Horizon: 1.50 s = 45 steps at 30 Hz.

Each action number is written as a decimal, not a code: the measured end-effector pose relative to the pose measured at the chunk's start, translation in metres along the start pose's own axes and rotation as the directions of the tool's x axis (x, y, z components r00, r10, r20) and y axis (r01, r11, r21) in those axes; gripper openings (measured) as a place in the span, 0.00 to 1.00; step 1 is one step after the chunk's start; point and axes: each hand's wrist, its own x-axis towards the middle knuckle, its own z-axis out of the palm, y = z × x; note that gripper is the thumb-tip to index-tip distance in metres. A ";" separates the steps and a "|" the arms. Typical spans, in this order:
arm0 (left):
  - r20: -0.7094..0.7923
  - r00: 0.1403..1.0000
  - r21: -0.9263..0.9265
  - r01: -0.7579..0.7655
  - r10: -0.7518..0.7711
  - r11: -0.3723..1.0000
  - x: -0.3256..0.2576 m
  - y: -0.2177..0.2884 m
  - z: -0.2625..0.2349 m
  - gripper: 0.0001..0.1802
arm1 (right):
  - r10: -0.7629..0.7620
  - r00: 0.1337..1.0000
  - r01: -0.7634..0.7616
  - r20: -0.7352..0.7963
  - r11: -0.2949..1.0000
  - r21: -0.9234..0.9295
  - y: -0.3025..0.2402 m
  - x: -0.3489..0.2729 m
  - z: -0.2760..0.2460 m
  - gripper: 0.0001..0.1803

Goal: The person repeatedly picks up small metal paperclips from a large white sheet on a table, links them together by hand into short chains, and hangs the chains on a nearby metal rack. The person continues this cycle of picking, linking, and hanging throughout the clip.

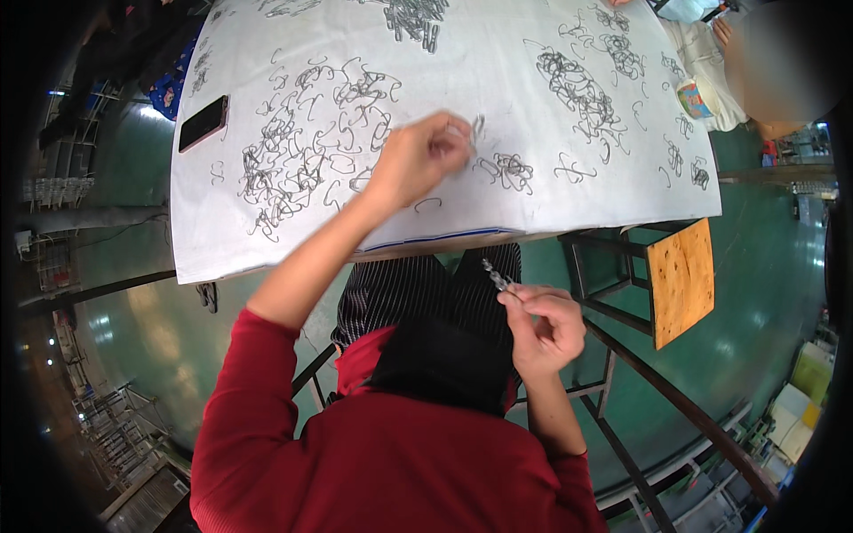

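Observation:
My left hand (419, 158) hovers over the white-covered table (462, 80), smeared by motion, with its fingers curled. A blurred small grey metal piece (478, 129) shows right at its fingertips; whether they grip it I cannot tell. Just to the right of that hand lies a small heap of bent wire hooks (511, 171). Below the table edge, above my lap, my right hand (546, 330) pinches a short, knobbly, shiny metal piece (494, 274) between thumb and fingers, pointing up and left. A large spread of dark curved wire hooks (293, 164) covers the table's left half.
More hooks (577, 89) lie at the right, and a pile of metal pieces (416, 18) at the far edge. A phone (203, 123) rests on the left. A wooden-topped stool (682, 282) stands at right. Another person's arm (786, 130) and a cup (693, 99) are far right.

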 end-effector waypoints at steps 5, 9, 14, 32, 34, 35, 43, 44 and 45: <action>0.071 0.995 -0.337 0.084 -0.064 0.938 -0.076 0.033 0.007 0.06 | -0.051 0.998 0.055 0.049 0.995 -0.086 0.020 -0.009 0.015 0.12; 0.034 0.999 -0.409 0.034 -0.022 0.912 -0.102 0.035 0.008 0.06 | -0.065 0.996 0.072 0.069 0.993 -0.095 0.021 -0.012 0.025 0.13; -0.007 1.000 -0.339 -0.016 0.014 0.941 -0.117 0.039 0.006 0.06 | -0.081 0.991 0.095 0.106 0.986 -0.135 0.021 -0.015 0.032 0.13; -0.254 0.941 -0.121 -0.262 0.225 0.958 -0.139 -0.011 0.015 0.07 | 0.185 0.795 0.130 0.577 0.878 -0.460 0.094 0.116 0.136 0.04; -0.260 0.940 -0.108 -0.257 0.222 0.960 -0.140 -0.015 0.013 0.07 | 0.266 0.750 0.157 0.605 0.817 -0.555 0.114 0.128 0.171 0.06; -0.259 0.941 -0.110 -0.253 0.218 0.961 -0.142 -0.017 0.013 0.07 | 0.307 0.742 0.165 0.596 0.778 -0.606 0.121 0.131 0.186 0.06; -0.239 0.949 -0.078 -0.230 0.206 0.970 -0.150 -0.027 0.014 0.08 | 0.311 0.687 0.340 0.657 0.661 -0.669 0.132 0.130 0.220 0.07; -0.232 0.951 -0.072 -0.225 0.203 0.972 -0.150 -0.029 0.014 0.09 | 0.319 0.710 0.197 0.628 0.766 -0.612 0.127 0.128 0.209 0.07; -0.237 0.949 -0.074 -0.230 0.207 0.970 -0.149 -0.029 0.013 0.10 | 0.337 0.734 0.050 0.590 0.839 -0.542 0.115 0.126 0.191 0.06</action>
